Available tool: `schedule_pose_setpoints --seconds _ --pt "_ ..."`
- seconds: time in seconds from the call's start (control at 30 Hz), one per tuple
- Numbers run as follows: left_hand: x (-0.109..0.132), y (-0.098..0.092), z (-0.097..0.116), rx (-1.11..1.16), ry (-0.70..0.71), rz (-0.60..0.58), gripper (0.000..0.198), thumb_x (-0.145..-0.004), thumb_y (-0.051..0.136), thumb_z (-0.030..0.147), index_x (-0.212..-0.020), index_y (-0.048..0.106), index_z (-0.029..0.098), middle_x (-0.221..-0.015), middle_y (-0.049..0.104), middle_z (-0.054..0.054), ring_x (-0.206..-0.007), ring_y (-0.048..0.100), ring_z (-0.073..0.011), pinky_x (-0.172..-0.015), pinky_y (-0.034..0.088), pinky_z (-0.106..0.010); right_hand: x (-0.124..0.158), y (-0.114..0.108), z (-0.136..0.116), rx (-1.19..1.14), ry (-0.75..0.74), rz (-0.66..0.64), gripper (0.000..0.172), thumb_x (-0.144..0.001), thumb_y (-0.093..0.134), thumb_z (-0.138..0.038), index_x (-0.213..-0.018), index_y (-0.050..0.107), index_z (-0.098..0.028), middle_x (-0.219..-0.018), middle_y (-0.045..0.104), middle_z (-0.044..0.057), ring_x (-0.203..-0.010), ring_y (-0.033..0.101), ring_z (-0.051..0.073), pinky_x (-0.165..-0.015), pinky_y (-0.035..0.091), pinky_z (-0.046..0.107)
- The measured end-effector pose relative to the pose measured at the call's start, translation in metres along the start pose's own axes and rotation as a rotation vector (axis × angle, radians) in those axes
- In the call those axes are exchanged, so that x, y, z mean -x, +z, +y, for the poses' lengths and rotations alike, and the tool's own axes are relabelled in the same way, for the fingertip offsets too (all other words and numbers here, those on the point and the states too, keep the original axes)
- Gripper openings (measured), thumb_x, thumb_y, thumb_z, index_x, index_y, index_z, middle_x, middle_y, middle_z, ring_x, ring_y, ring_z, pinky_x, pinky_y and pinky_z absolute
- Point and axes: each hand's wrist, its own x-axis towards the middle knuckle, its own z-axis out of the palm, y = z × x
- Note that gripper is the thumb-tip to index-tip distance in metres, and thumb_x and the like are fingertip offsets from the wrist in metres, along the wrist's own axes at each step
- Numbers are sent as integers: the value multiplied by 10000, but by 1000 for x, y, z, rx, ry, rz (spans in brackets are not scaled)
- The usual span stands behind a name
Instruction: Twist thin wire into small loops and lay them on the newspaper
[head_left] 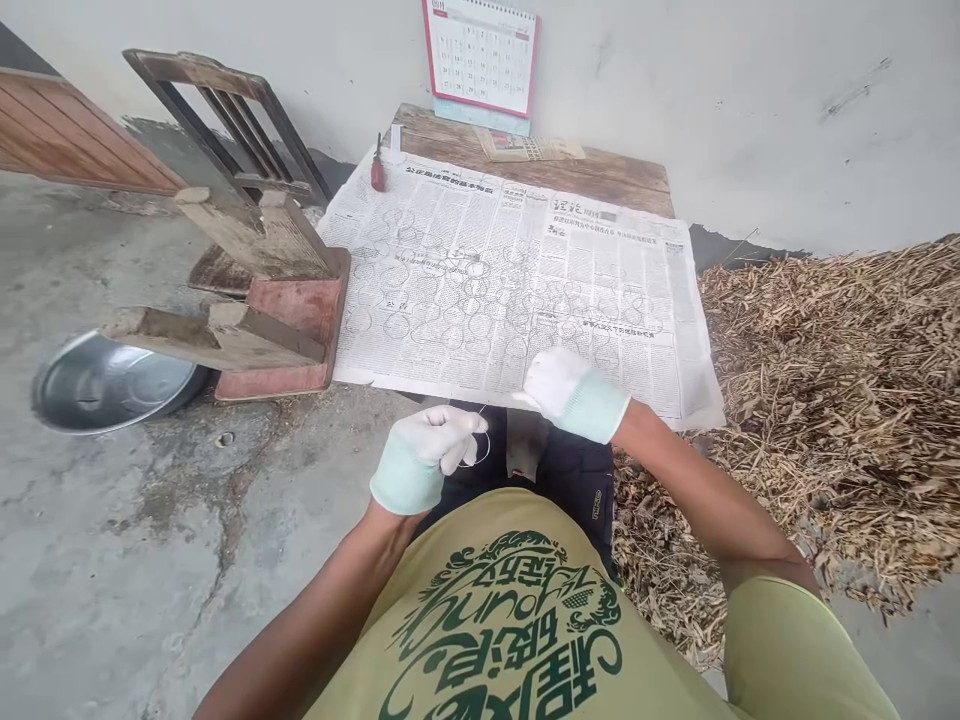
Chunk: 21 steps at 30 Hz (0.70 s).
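A thin wire loop [480, 448] is sitting at the left hand [429, 452], just in front of the person's body and near the lower edge of the newspaper [630, 330]. The left fingers [457, 425] are closing together and pinching the wire, but the exact contact is partly hidden. The wire seems very light and springy, so it will probably bend easily under too much force, and the best place to take hold appears to be near its end, between thumb and 1 finger. The right hand [574, 395] is reaching forward, with its fingers [536, 385] held together and touching the near edge of the newspaper; I cannot tell if they are gripping anything. Both hands are wearing white gloves [405, 478] with pale green cuffs. Many thin circles [397, 325] are covering the newspaper, but I cannot tell if they are wire or print. The paper looks soft and easy to tear. It is lying across a wooden table [600, 175], with a red-handled screwdriver [377, 172] resting at its far corner. A calendar [480, 55] is standing against the wall behind. On the left, a wooden chair [225, 120] is lying tipped over beside a metal basin [105, 385], and on the right a pile of dry stalks [840, 400] is covering the floor.
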Motion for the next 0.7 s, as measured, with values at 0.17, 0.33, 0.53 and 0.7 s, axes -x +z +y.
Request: schedule_pose_setpoints --seconds 0.17,0.33,0.53,0.7 --pt "-7 -4 3 32 32 -35 443 -778 770 488 -495 559 220 -340 364 47 -416 460 -137 -592 506 -358 9 -5 5 -57 331 -22 622 -1071 449 -512 -626 675 -141 -646 650 105 -669 583 217 -621 306 343" --pt "-6 0 5 -27 73 32 518 -816 716 526 -454 486 236 -397 414 11 -530 542 -169 -708 529 -373 20 10 -17 -627 566 130 507 -1048 489 -485 -681 673 -187 -676 662 34 -612 570 161 -594 350 319" --pt "-5 7 5 17 41 3 470 -799 724 492 -472 520 222 -446 475 0 -591 566 -167 -762 516 -353 7 28 -47 -1414 673 304 226 -953 615 -353 -1055 753 -207 -956 789 28 -898 741 171 -878 535 324" --pt "-5 8 0 31 10 -27 430 -781 734 467 -490 536 221 -409 452 9 -550 548 -160 -727 519 -352 1 23 -47 -1670 630 574 291 -952 588 -400 -882 775 -187 -841 781 31 -808 744 171 -964 559 367"
